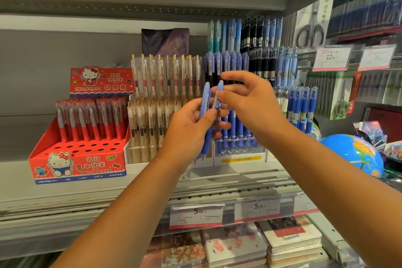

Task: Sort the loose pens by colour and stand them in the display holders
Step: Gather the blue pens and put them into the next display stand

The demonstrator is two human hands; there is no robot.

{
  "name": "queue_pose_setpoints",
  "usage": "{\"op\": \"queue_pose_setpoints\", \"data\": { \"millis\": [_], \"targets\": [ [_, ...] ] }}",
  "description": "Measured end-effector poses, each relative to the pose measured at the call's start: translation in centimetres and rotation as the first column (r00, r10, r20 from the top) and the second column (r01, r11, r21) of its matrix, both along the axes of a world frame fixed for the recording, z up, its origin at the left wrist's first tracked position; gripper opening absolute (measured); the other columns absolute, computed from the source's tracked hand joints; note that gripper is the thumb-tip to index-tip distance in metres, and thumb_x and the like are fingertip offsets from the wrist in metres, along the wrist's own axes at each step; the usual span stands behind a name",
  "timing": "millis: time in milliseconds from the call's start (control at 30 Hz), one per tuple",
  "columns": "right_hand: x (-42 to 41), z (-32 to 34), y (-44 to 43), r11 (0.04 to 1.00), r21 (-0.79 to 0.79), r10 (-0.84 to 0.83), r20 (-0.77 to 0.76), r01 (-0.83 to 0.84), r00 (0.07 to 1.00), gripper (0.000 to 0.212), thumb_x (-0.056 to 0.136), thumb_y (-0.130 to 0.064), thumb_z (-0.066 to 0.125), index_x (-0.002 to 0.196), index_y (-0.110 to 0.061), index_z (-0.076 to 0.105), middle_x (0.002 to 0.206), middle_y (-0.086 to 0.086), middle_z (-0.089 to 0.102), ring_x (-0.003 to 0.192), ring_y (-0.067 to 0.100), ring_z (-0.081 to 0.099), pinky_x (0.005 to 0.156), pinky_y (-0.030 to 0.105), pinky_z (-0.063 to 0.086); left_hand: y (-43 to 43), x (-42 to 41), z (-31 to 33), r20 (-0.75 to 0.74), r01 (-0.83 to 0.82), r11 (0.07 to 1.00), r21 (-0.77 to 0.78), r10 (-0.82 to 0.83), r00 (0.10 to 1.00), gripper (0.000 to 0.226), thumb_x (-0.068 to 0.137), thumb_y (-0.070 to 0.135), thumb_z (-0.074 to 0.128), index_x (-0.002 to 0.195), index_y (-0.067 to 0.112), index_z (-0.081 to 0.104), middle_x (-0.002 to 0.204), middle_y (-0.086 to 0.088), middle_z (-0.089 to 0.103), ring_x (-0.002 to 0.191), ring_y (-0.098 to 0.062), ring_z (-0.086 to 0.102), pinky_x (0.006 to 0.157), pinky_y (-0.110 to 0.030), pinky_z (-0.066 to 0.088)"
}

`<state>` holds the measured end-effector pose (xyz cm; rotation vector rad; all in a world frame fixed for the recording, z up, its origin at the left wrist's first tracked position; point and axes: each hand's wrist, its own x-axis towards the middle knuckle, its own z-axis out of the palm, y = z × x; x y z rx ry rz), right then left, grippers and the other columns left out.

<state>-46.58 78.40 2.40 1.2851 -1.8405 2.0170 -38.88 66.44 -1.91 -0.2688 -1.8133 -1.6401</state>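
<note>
My left hand (191,124) grips two periwinkle-blue pens (205,102) upright in front of the shelf. My right hand (243,102) pinches the top of the right-hand one of these pens (218,93) between thumb and fingers. Behind my hands stands a tiered white holder (239,159) filled with matching blue pens (230,61). Left of it, a holder of clear pens with gold clips (165,76) stands full. A red Hello Kitty display box (78,165) at the left holds red pens (91,119) in its back rows, with several empty holes in front.
Dark-blue capped pens (302,109) stand right of the blue holder. A blue globe (352,154) sits at the right shelf edge. Scissors packs (311,28) hang on the right wall. Price tags (196,215) line the shelf front; notebooks (235,246) lie stacked below.
</note>
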Motion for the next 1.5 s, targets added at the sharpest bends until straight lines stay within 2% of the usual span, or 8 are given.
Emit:
{"op": "queue_pose_setpoints", "data": {
  "millis": [300,567,733,833,967,1233,1367,1500],
  "targets": [
    [-0.9,0.3,0.5,0.998,0.040,-0.036,-0.049,0.038,0.998,0.032,0.087,-0.003,0.071,0.116,-0.016,0.065,0.090,0.007,0.074,0.080,0.016,0.074,0.072,0.029,0.060,-0.1,-0.2,-0.2,-0.033,-0.035,0.999,0.020,0.036,0.999,0.021,0.097,0.013,0.058,0.109,0.028,0.065,0.102,-0.001,0.075,0.089,-0.020,0.073,0.072,-0.029,0.060],
    [-4.0,1.0,2.1,0.976,-0.007,-0.217,-0.059,0.217,0.974,0.029,0.092,-0.002,0.065,0.117,-0.016,0.057,0.100,0.008,0.071,0.085,0.014,0.072,0.069,0.022,0.058,-0.5,-0.3,-0.2,-0.084,-0.222,0.972,-0.084,0.215,0.973,0.031,0.096,0.020,0.061,0.118,0.041,0.061,0.124,0.002,0.061,0.097,0.005,0.061,0.083,-0.009,0.047],
    [-4.7,-0.1,1.8,0.946,0.047,-0.306,-0.205,0.322,0.930,0.028,0.094,-0.008,0.064,0.116,-0.025,0.057,0.096,-0.001,0.065,0.088,0.014,0.068,0.080,0.035,0.059,-0.6,-0.6,-0.3,-0.075,-0.213,0.972,-0.102,0.206,0.976,0.030,0.095,0.015,0.063,0.119,0.033,0.063,0.083,0.018,0.062,0.076,0.005,0.059,0.071,-0.008,0.048],
    [-4.8,-0.6,1.3,0.941,0.086,-0.298,-0.253,0.329,0.920,0.028,0.093,-0.009,0.066,0.113,-0.027,0.058,0.098,-0.005,0.062,0.087,0.017,0.068,0.081,0.039,0.059,-0.8,-0.8,-0.3,-0.086,-0.265,0.963,-0.053,0.260,0.962,0.021,0.091,0.013,0.067,0.106,0.029,0.064,0.084,0.002,0.055,0.076,-0.004,0.057,0.075,-0.015,0.052],
    [-4.9,-1.6,0.4,0.916,0.223,-0.247,-0.345,0.335,0.906,0.029,0.090,-0.008,0.069,0.111,-0.026,0.061,0.095,-0.003,0.062,0.080,0.017,0.067,0.077,0.042,0.059,-0.9,-0.9,-0.3,-0.087,-0.286,0.958,-0.015,0.284,0.955,0.021,0.089,0.013,0.071,0.098,0.030,0.063,0.083,0.005,0.061,0.072,0.004,0.060,0.074,-0.012,0.052],
    [-5.1,-2.1,0.1,0.873,0.262,-0.258,-0.466,0.411,0.846,0.030,0.093,-0.014,0.067,0.116,-0.028,0.056,0.088,-0.004,0.060,0.077,0.012,0.062,0.063,0.022,0.050,-0.9,-0.9,-0.5,-0.124,-0.343,0.937,-0.071,0.333,0.935,0.028,0.075,0.017,0.083,0.094,0.027,0.066,0.078,0.004,0.062,0.071,-0.008,0.061,0.072,-0.020,0.057],
    [-4.7,-2.2,0.3,0.837,0.309,-0.255,-0.510,0.452,0.822,0.034,0.095,-0.019,0.063,0.126,-0.024,0.049,0.084,-0.002,0.062,0.078,0.017,0.061,0.070,0.039,0.053,-0.9,-0.9,-0.6,-0.127,-0.357,0.927,-0.112,0.343,0.931,0.032,0.071,0.021,0.087,0.091,0.029,0.063,0.070,0.017,0.062,0.066,-0.004,0.060,0.068,-0.020,0.056],
    [-3.6,-2.5,1.1,0.867,0.180,-0.314,-0.527,0.465,0.790,0.041,0.098,-0.031,0.057,0.135,-0.023,0.043,0.116,-0.006,0.056,0.103,0.012,0.056,0.083,0.031,0.049,-0.7,-0.9,-0.6,-0.138,-0.379,0.910,-0.168,0.359,0.923,0.032,0.071,0.020,0.087,0.089,0.028,0.062,0.068,0.018,0.060,0.061,-0.002,0.058,0.065,-0.019,0.054]
  ]
}}
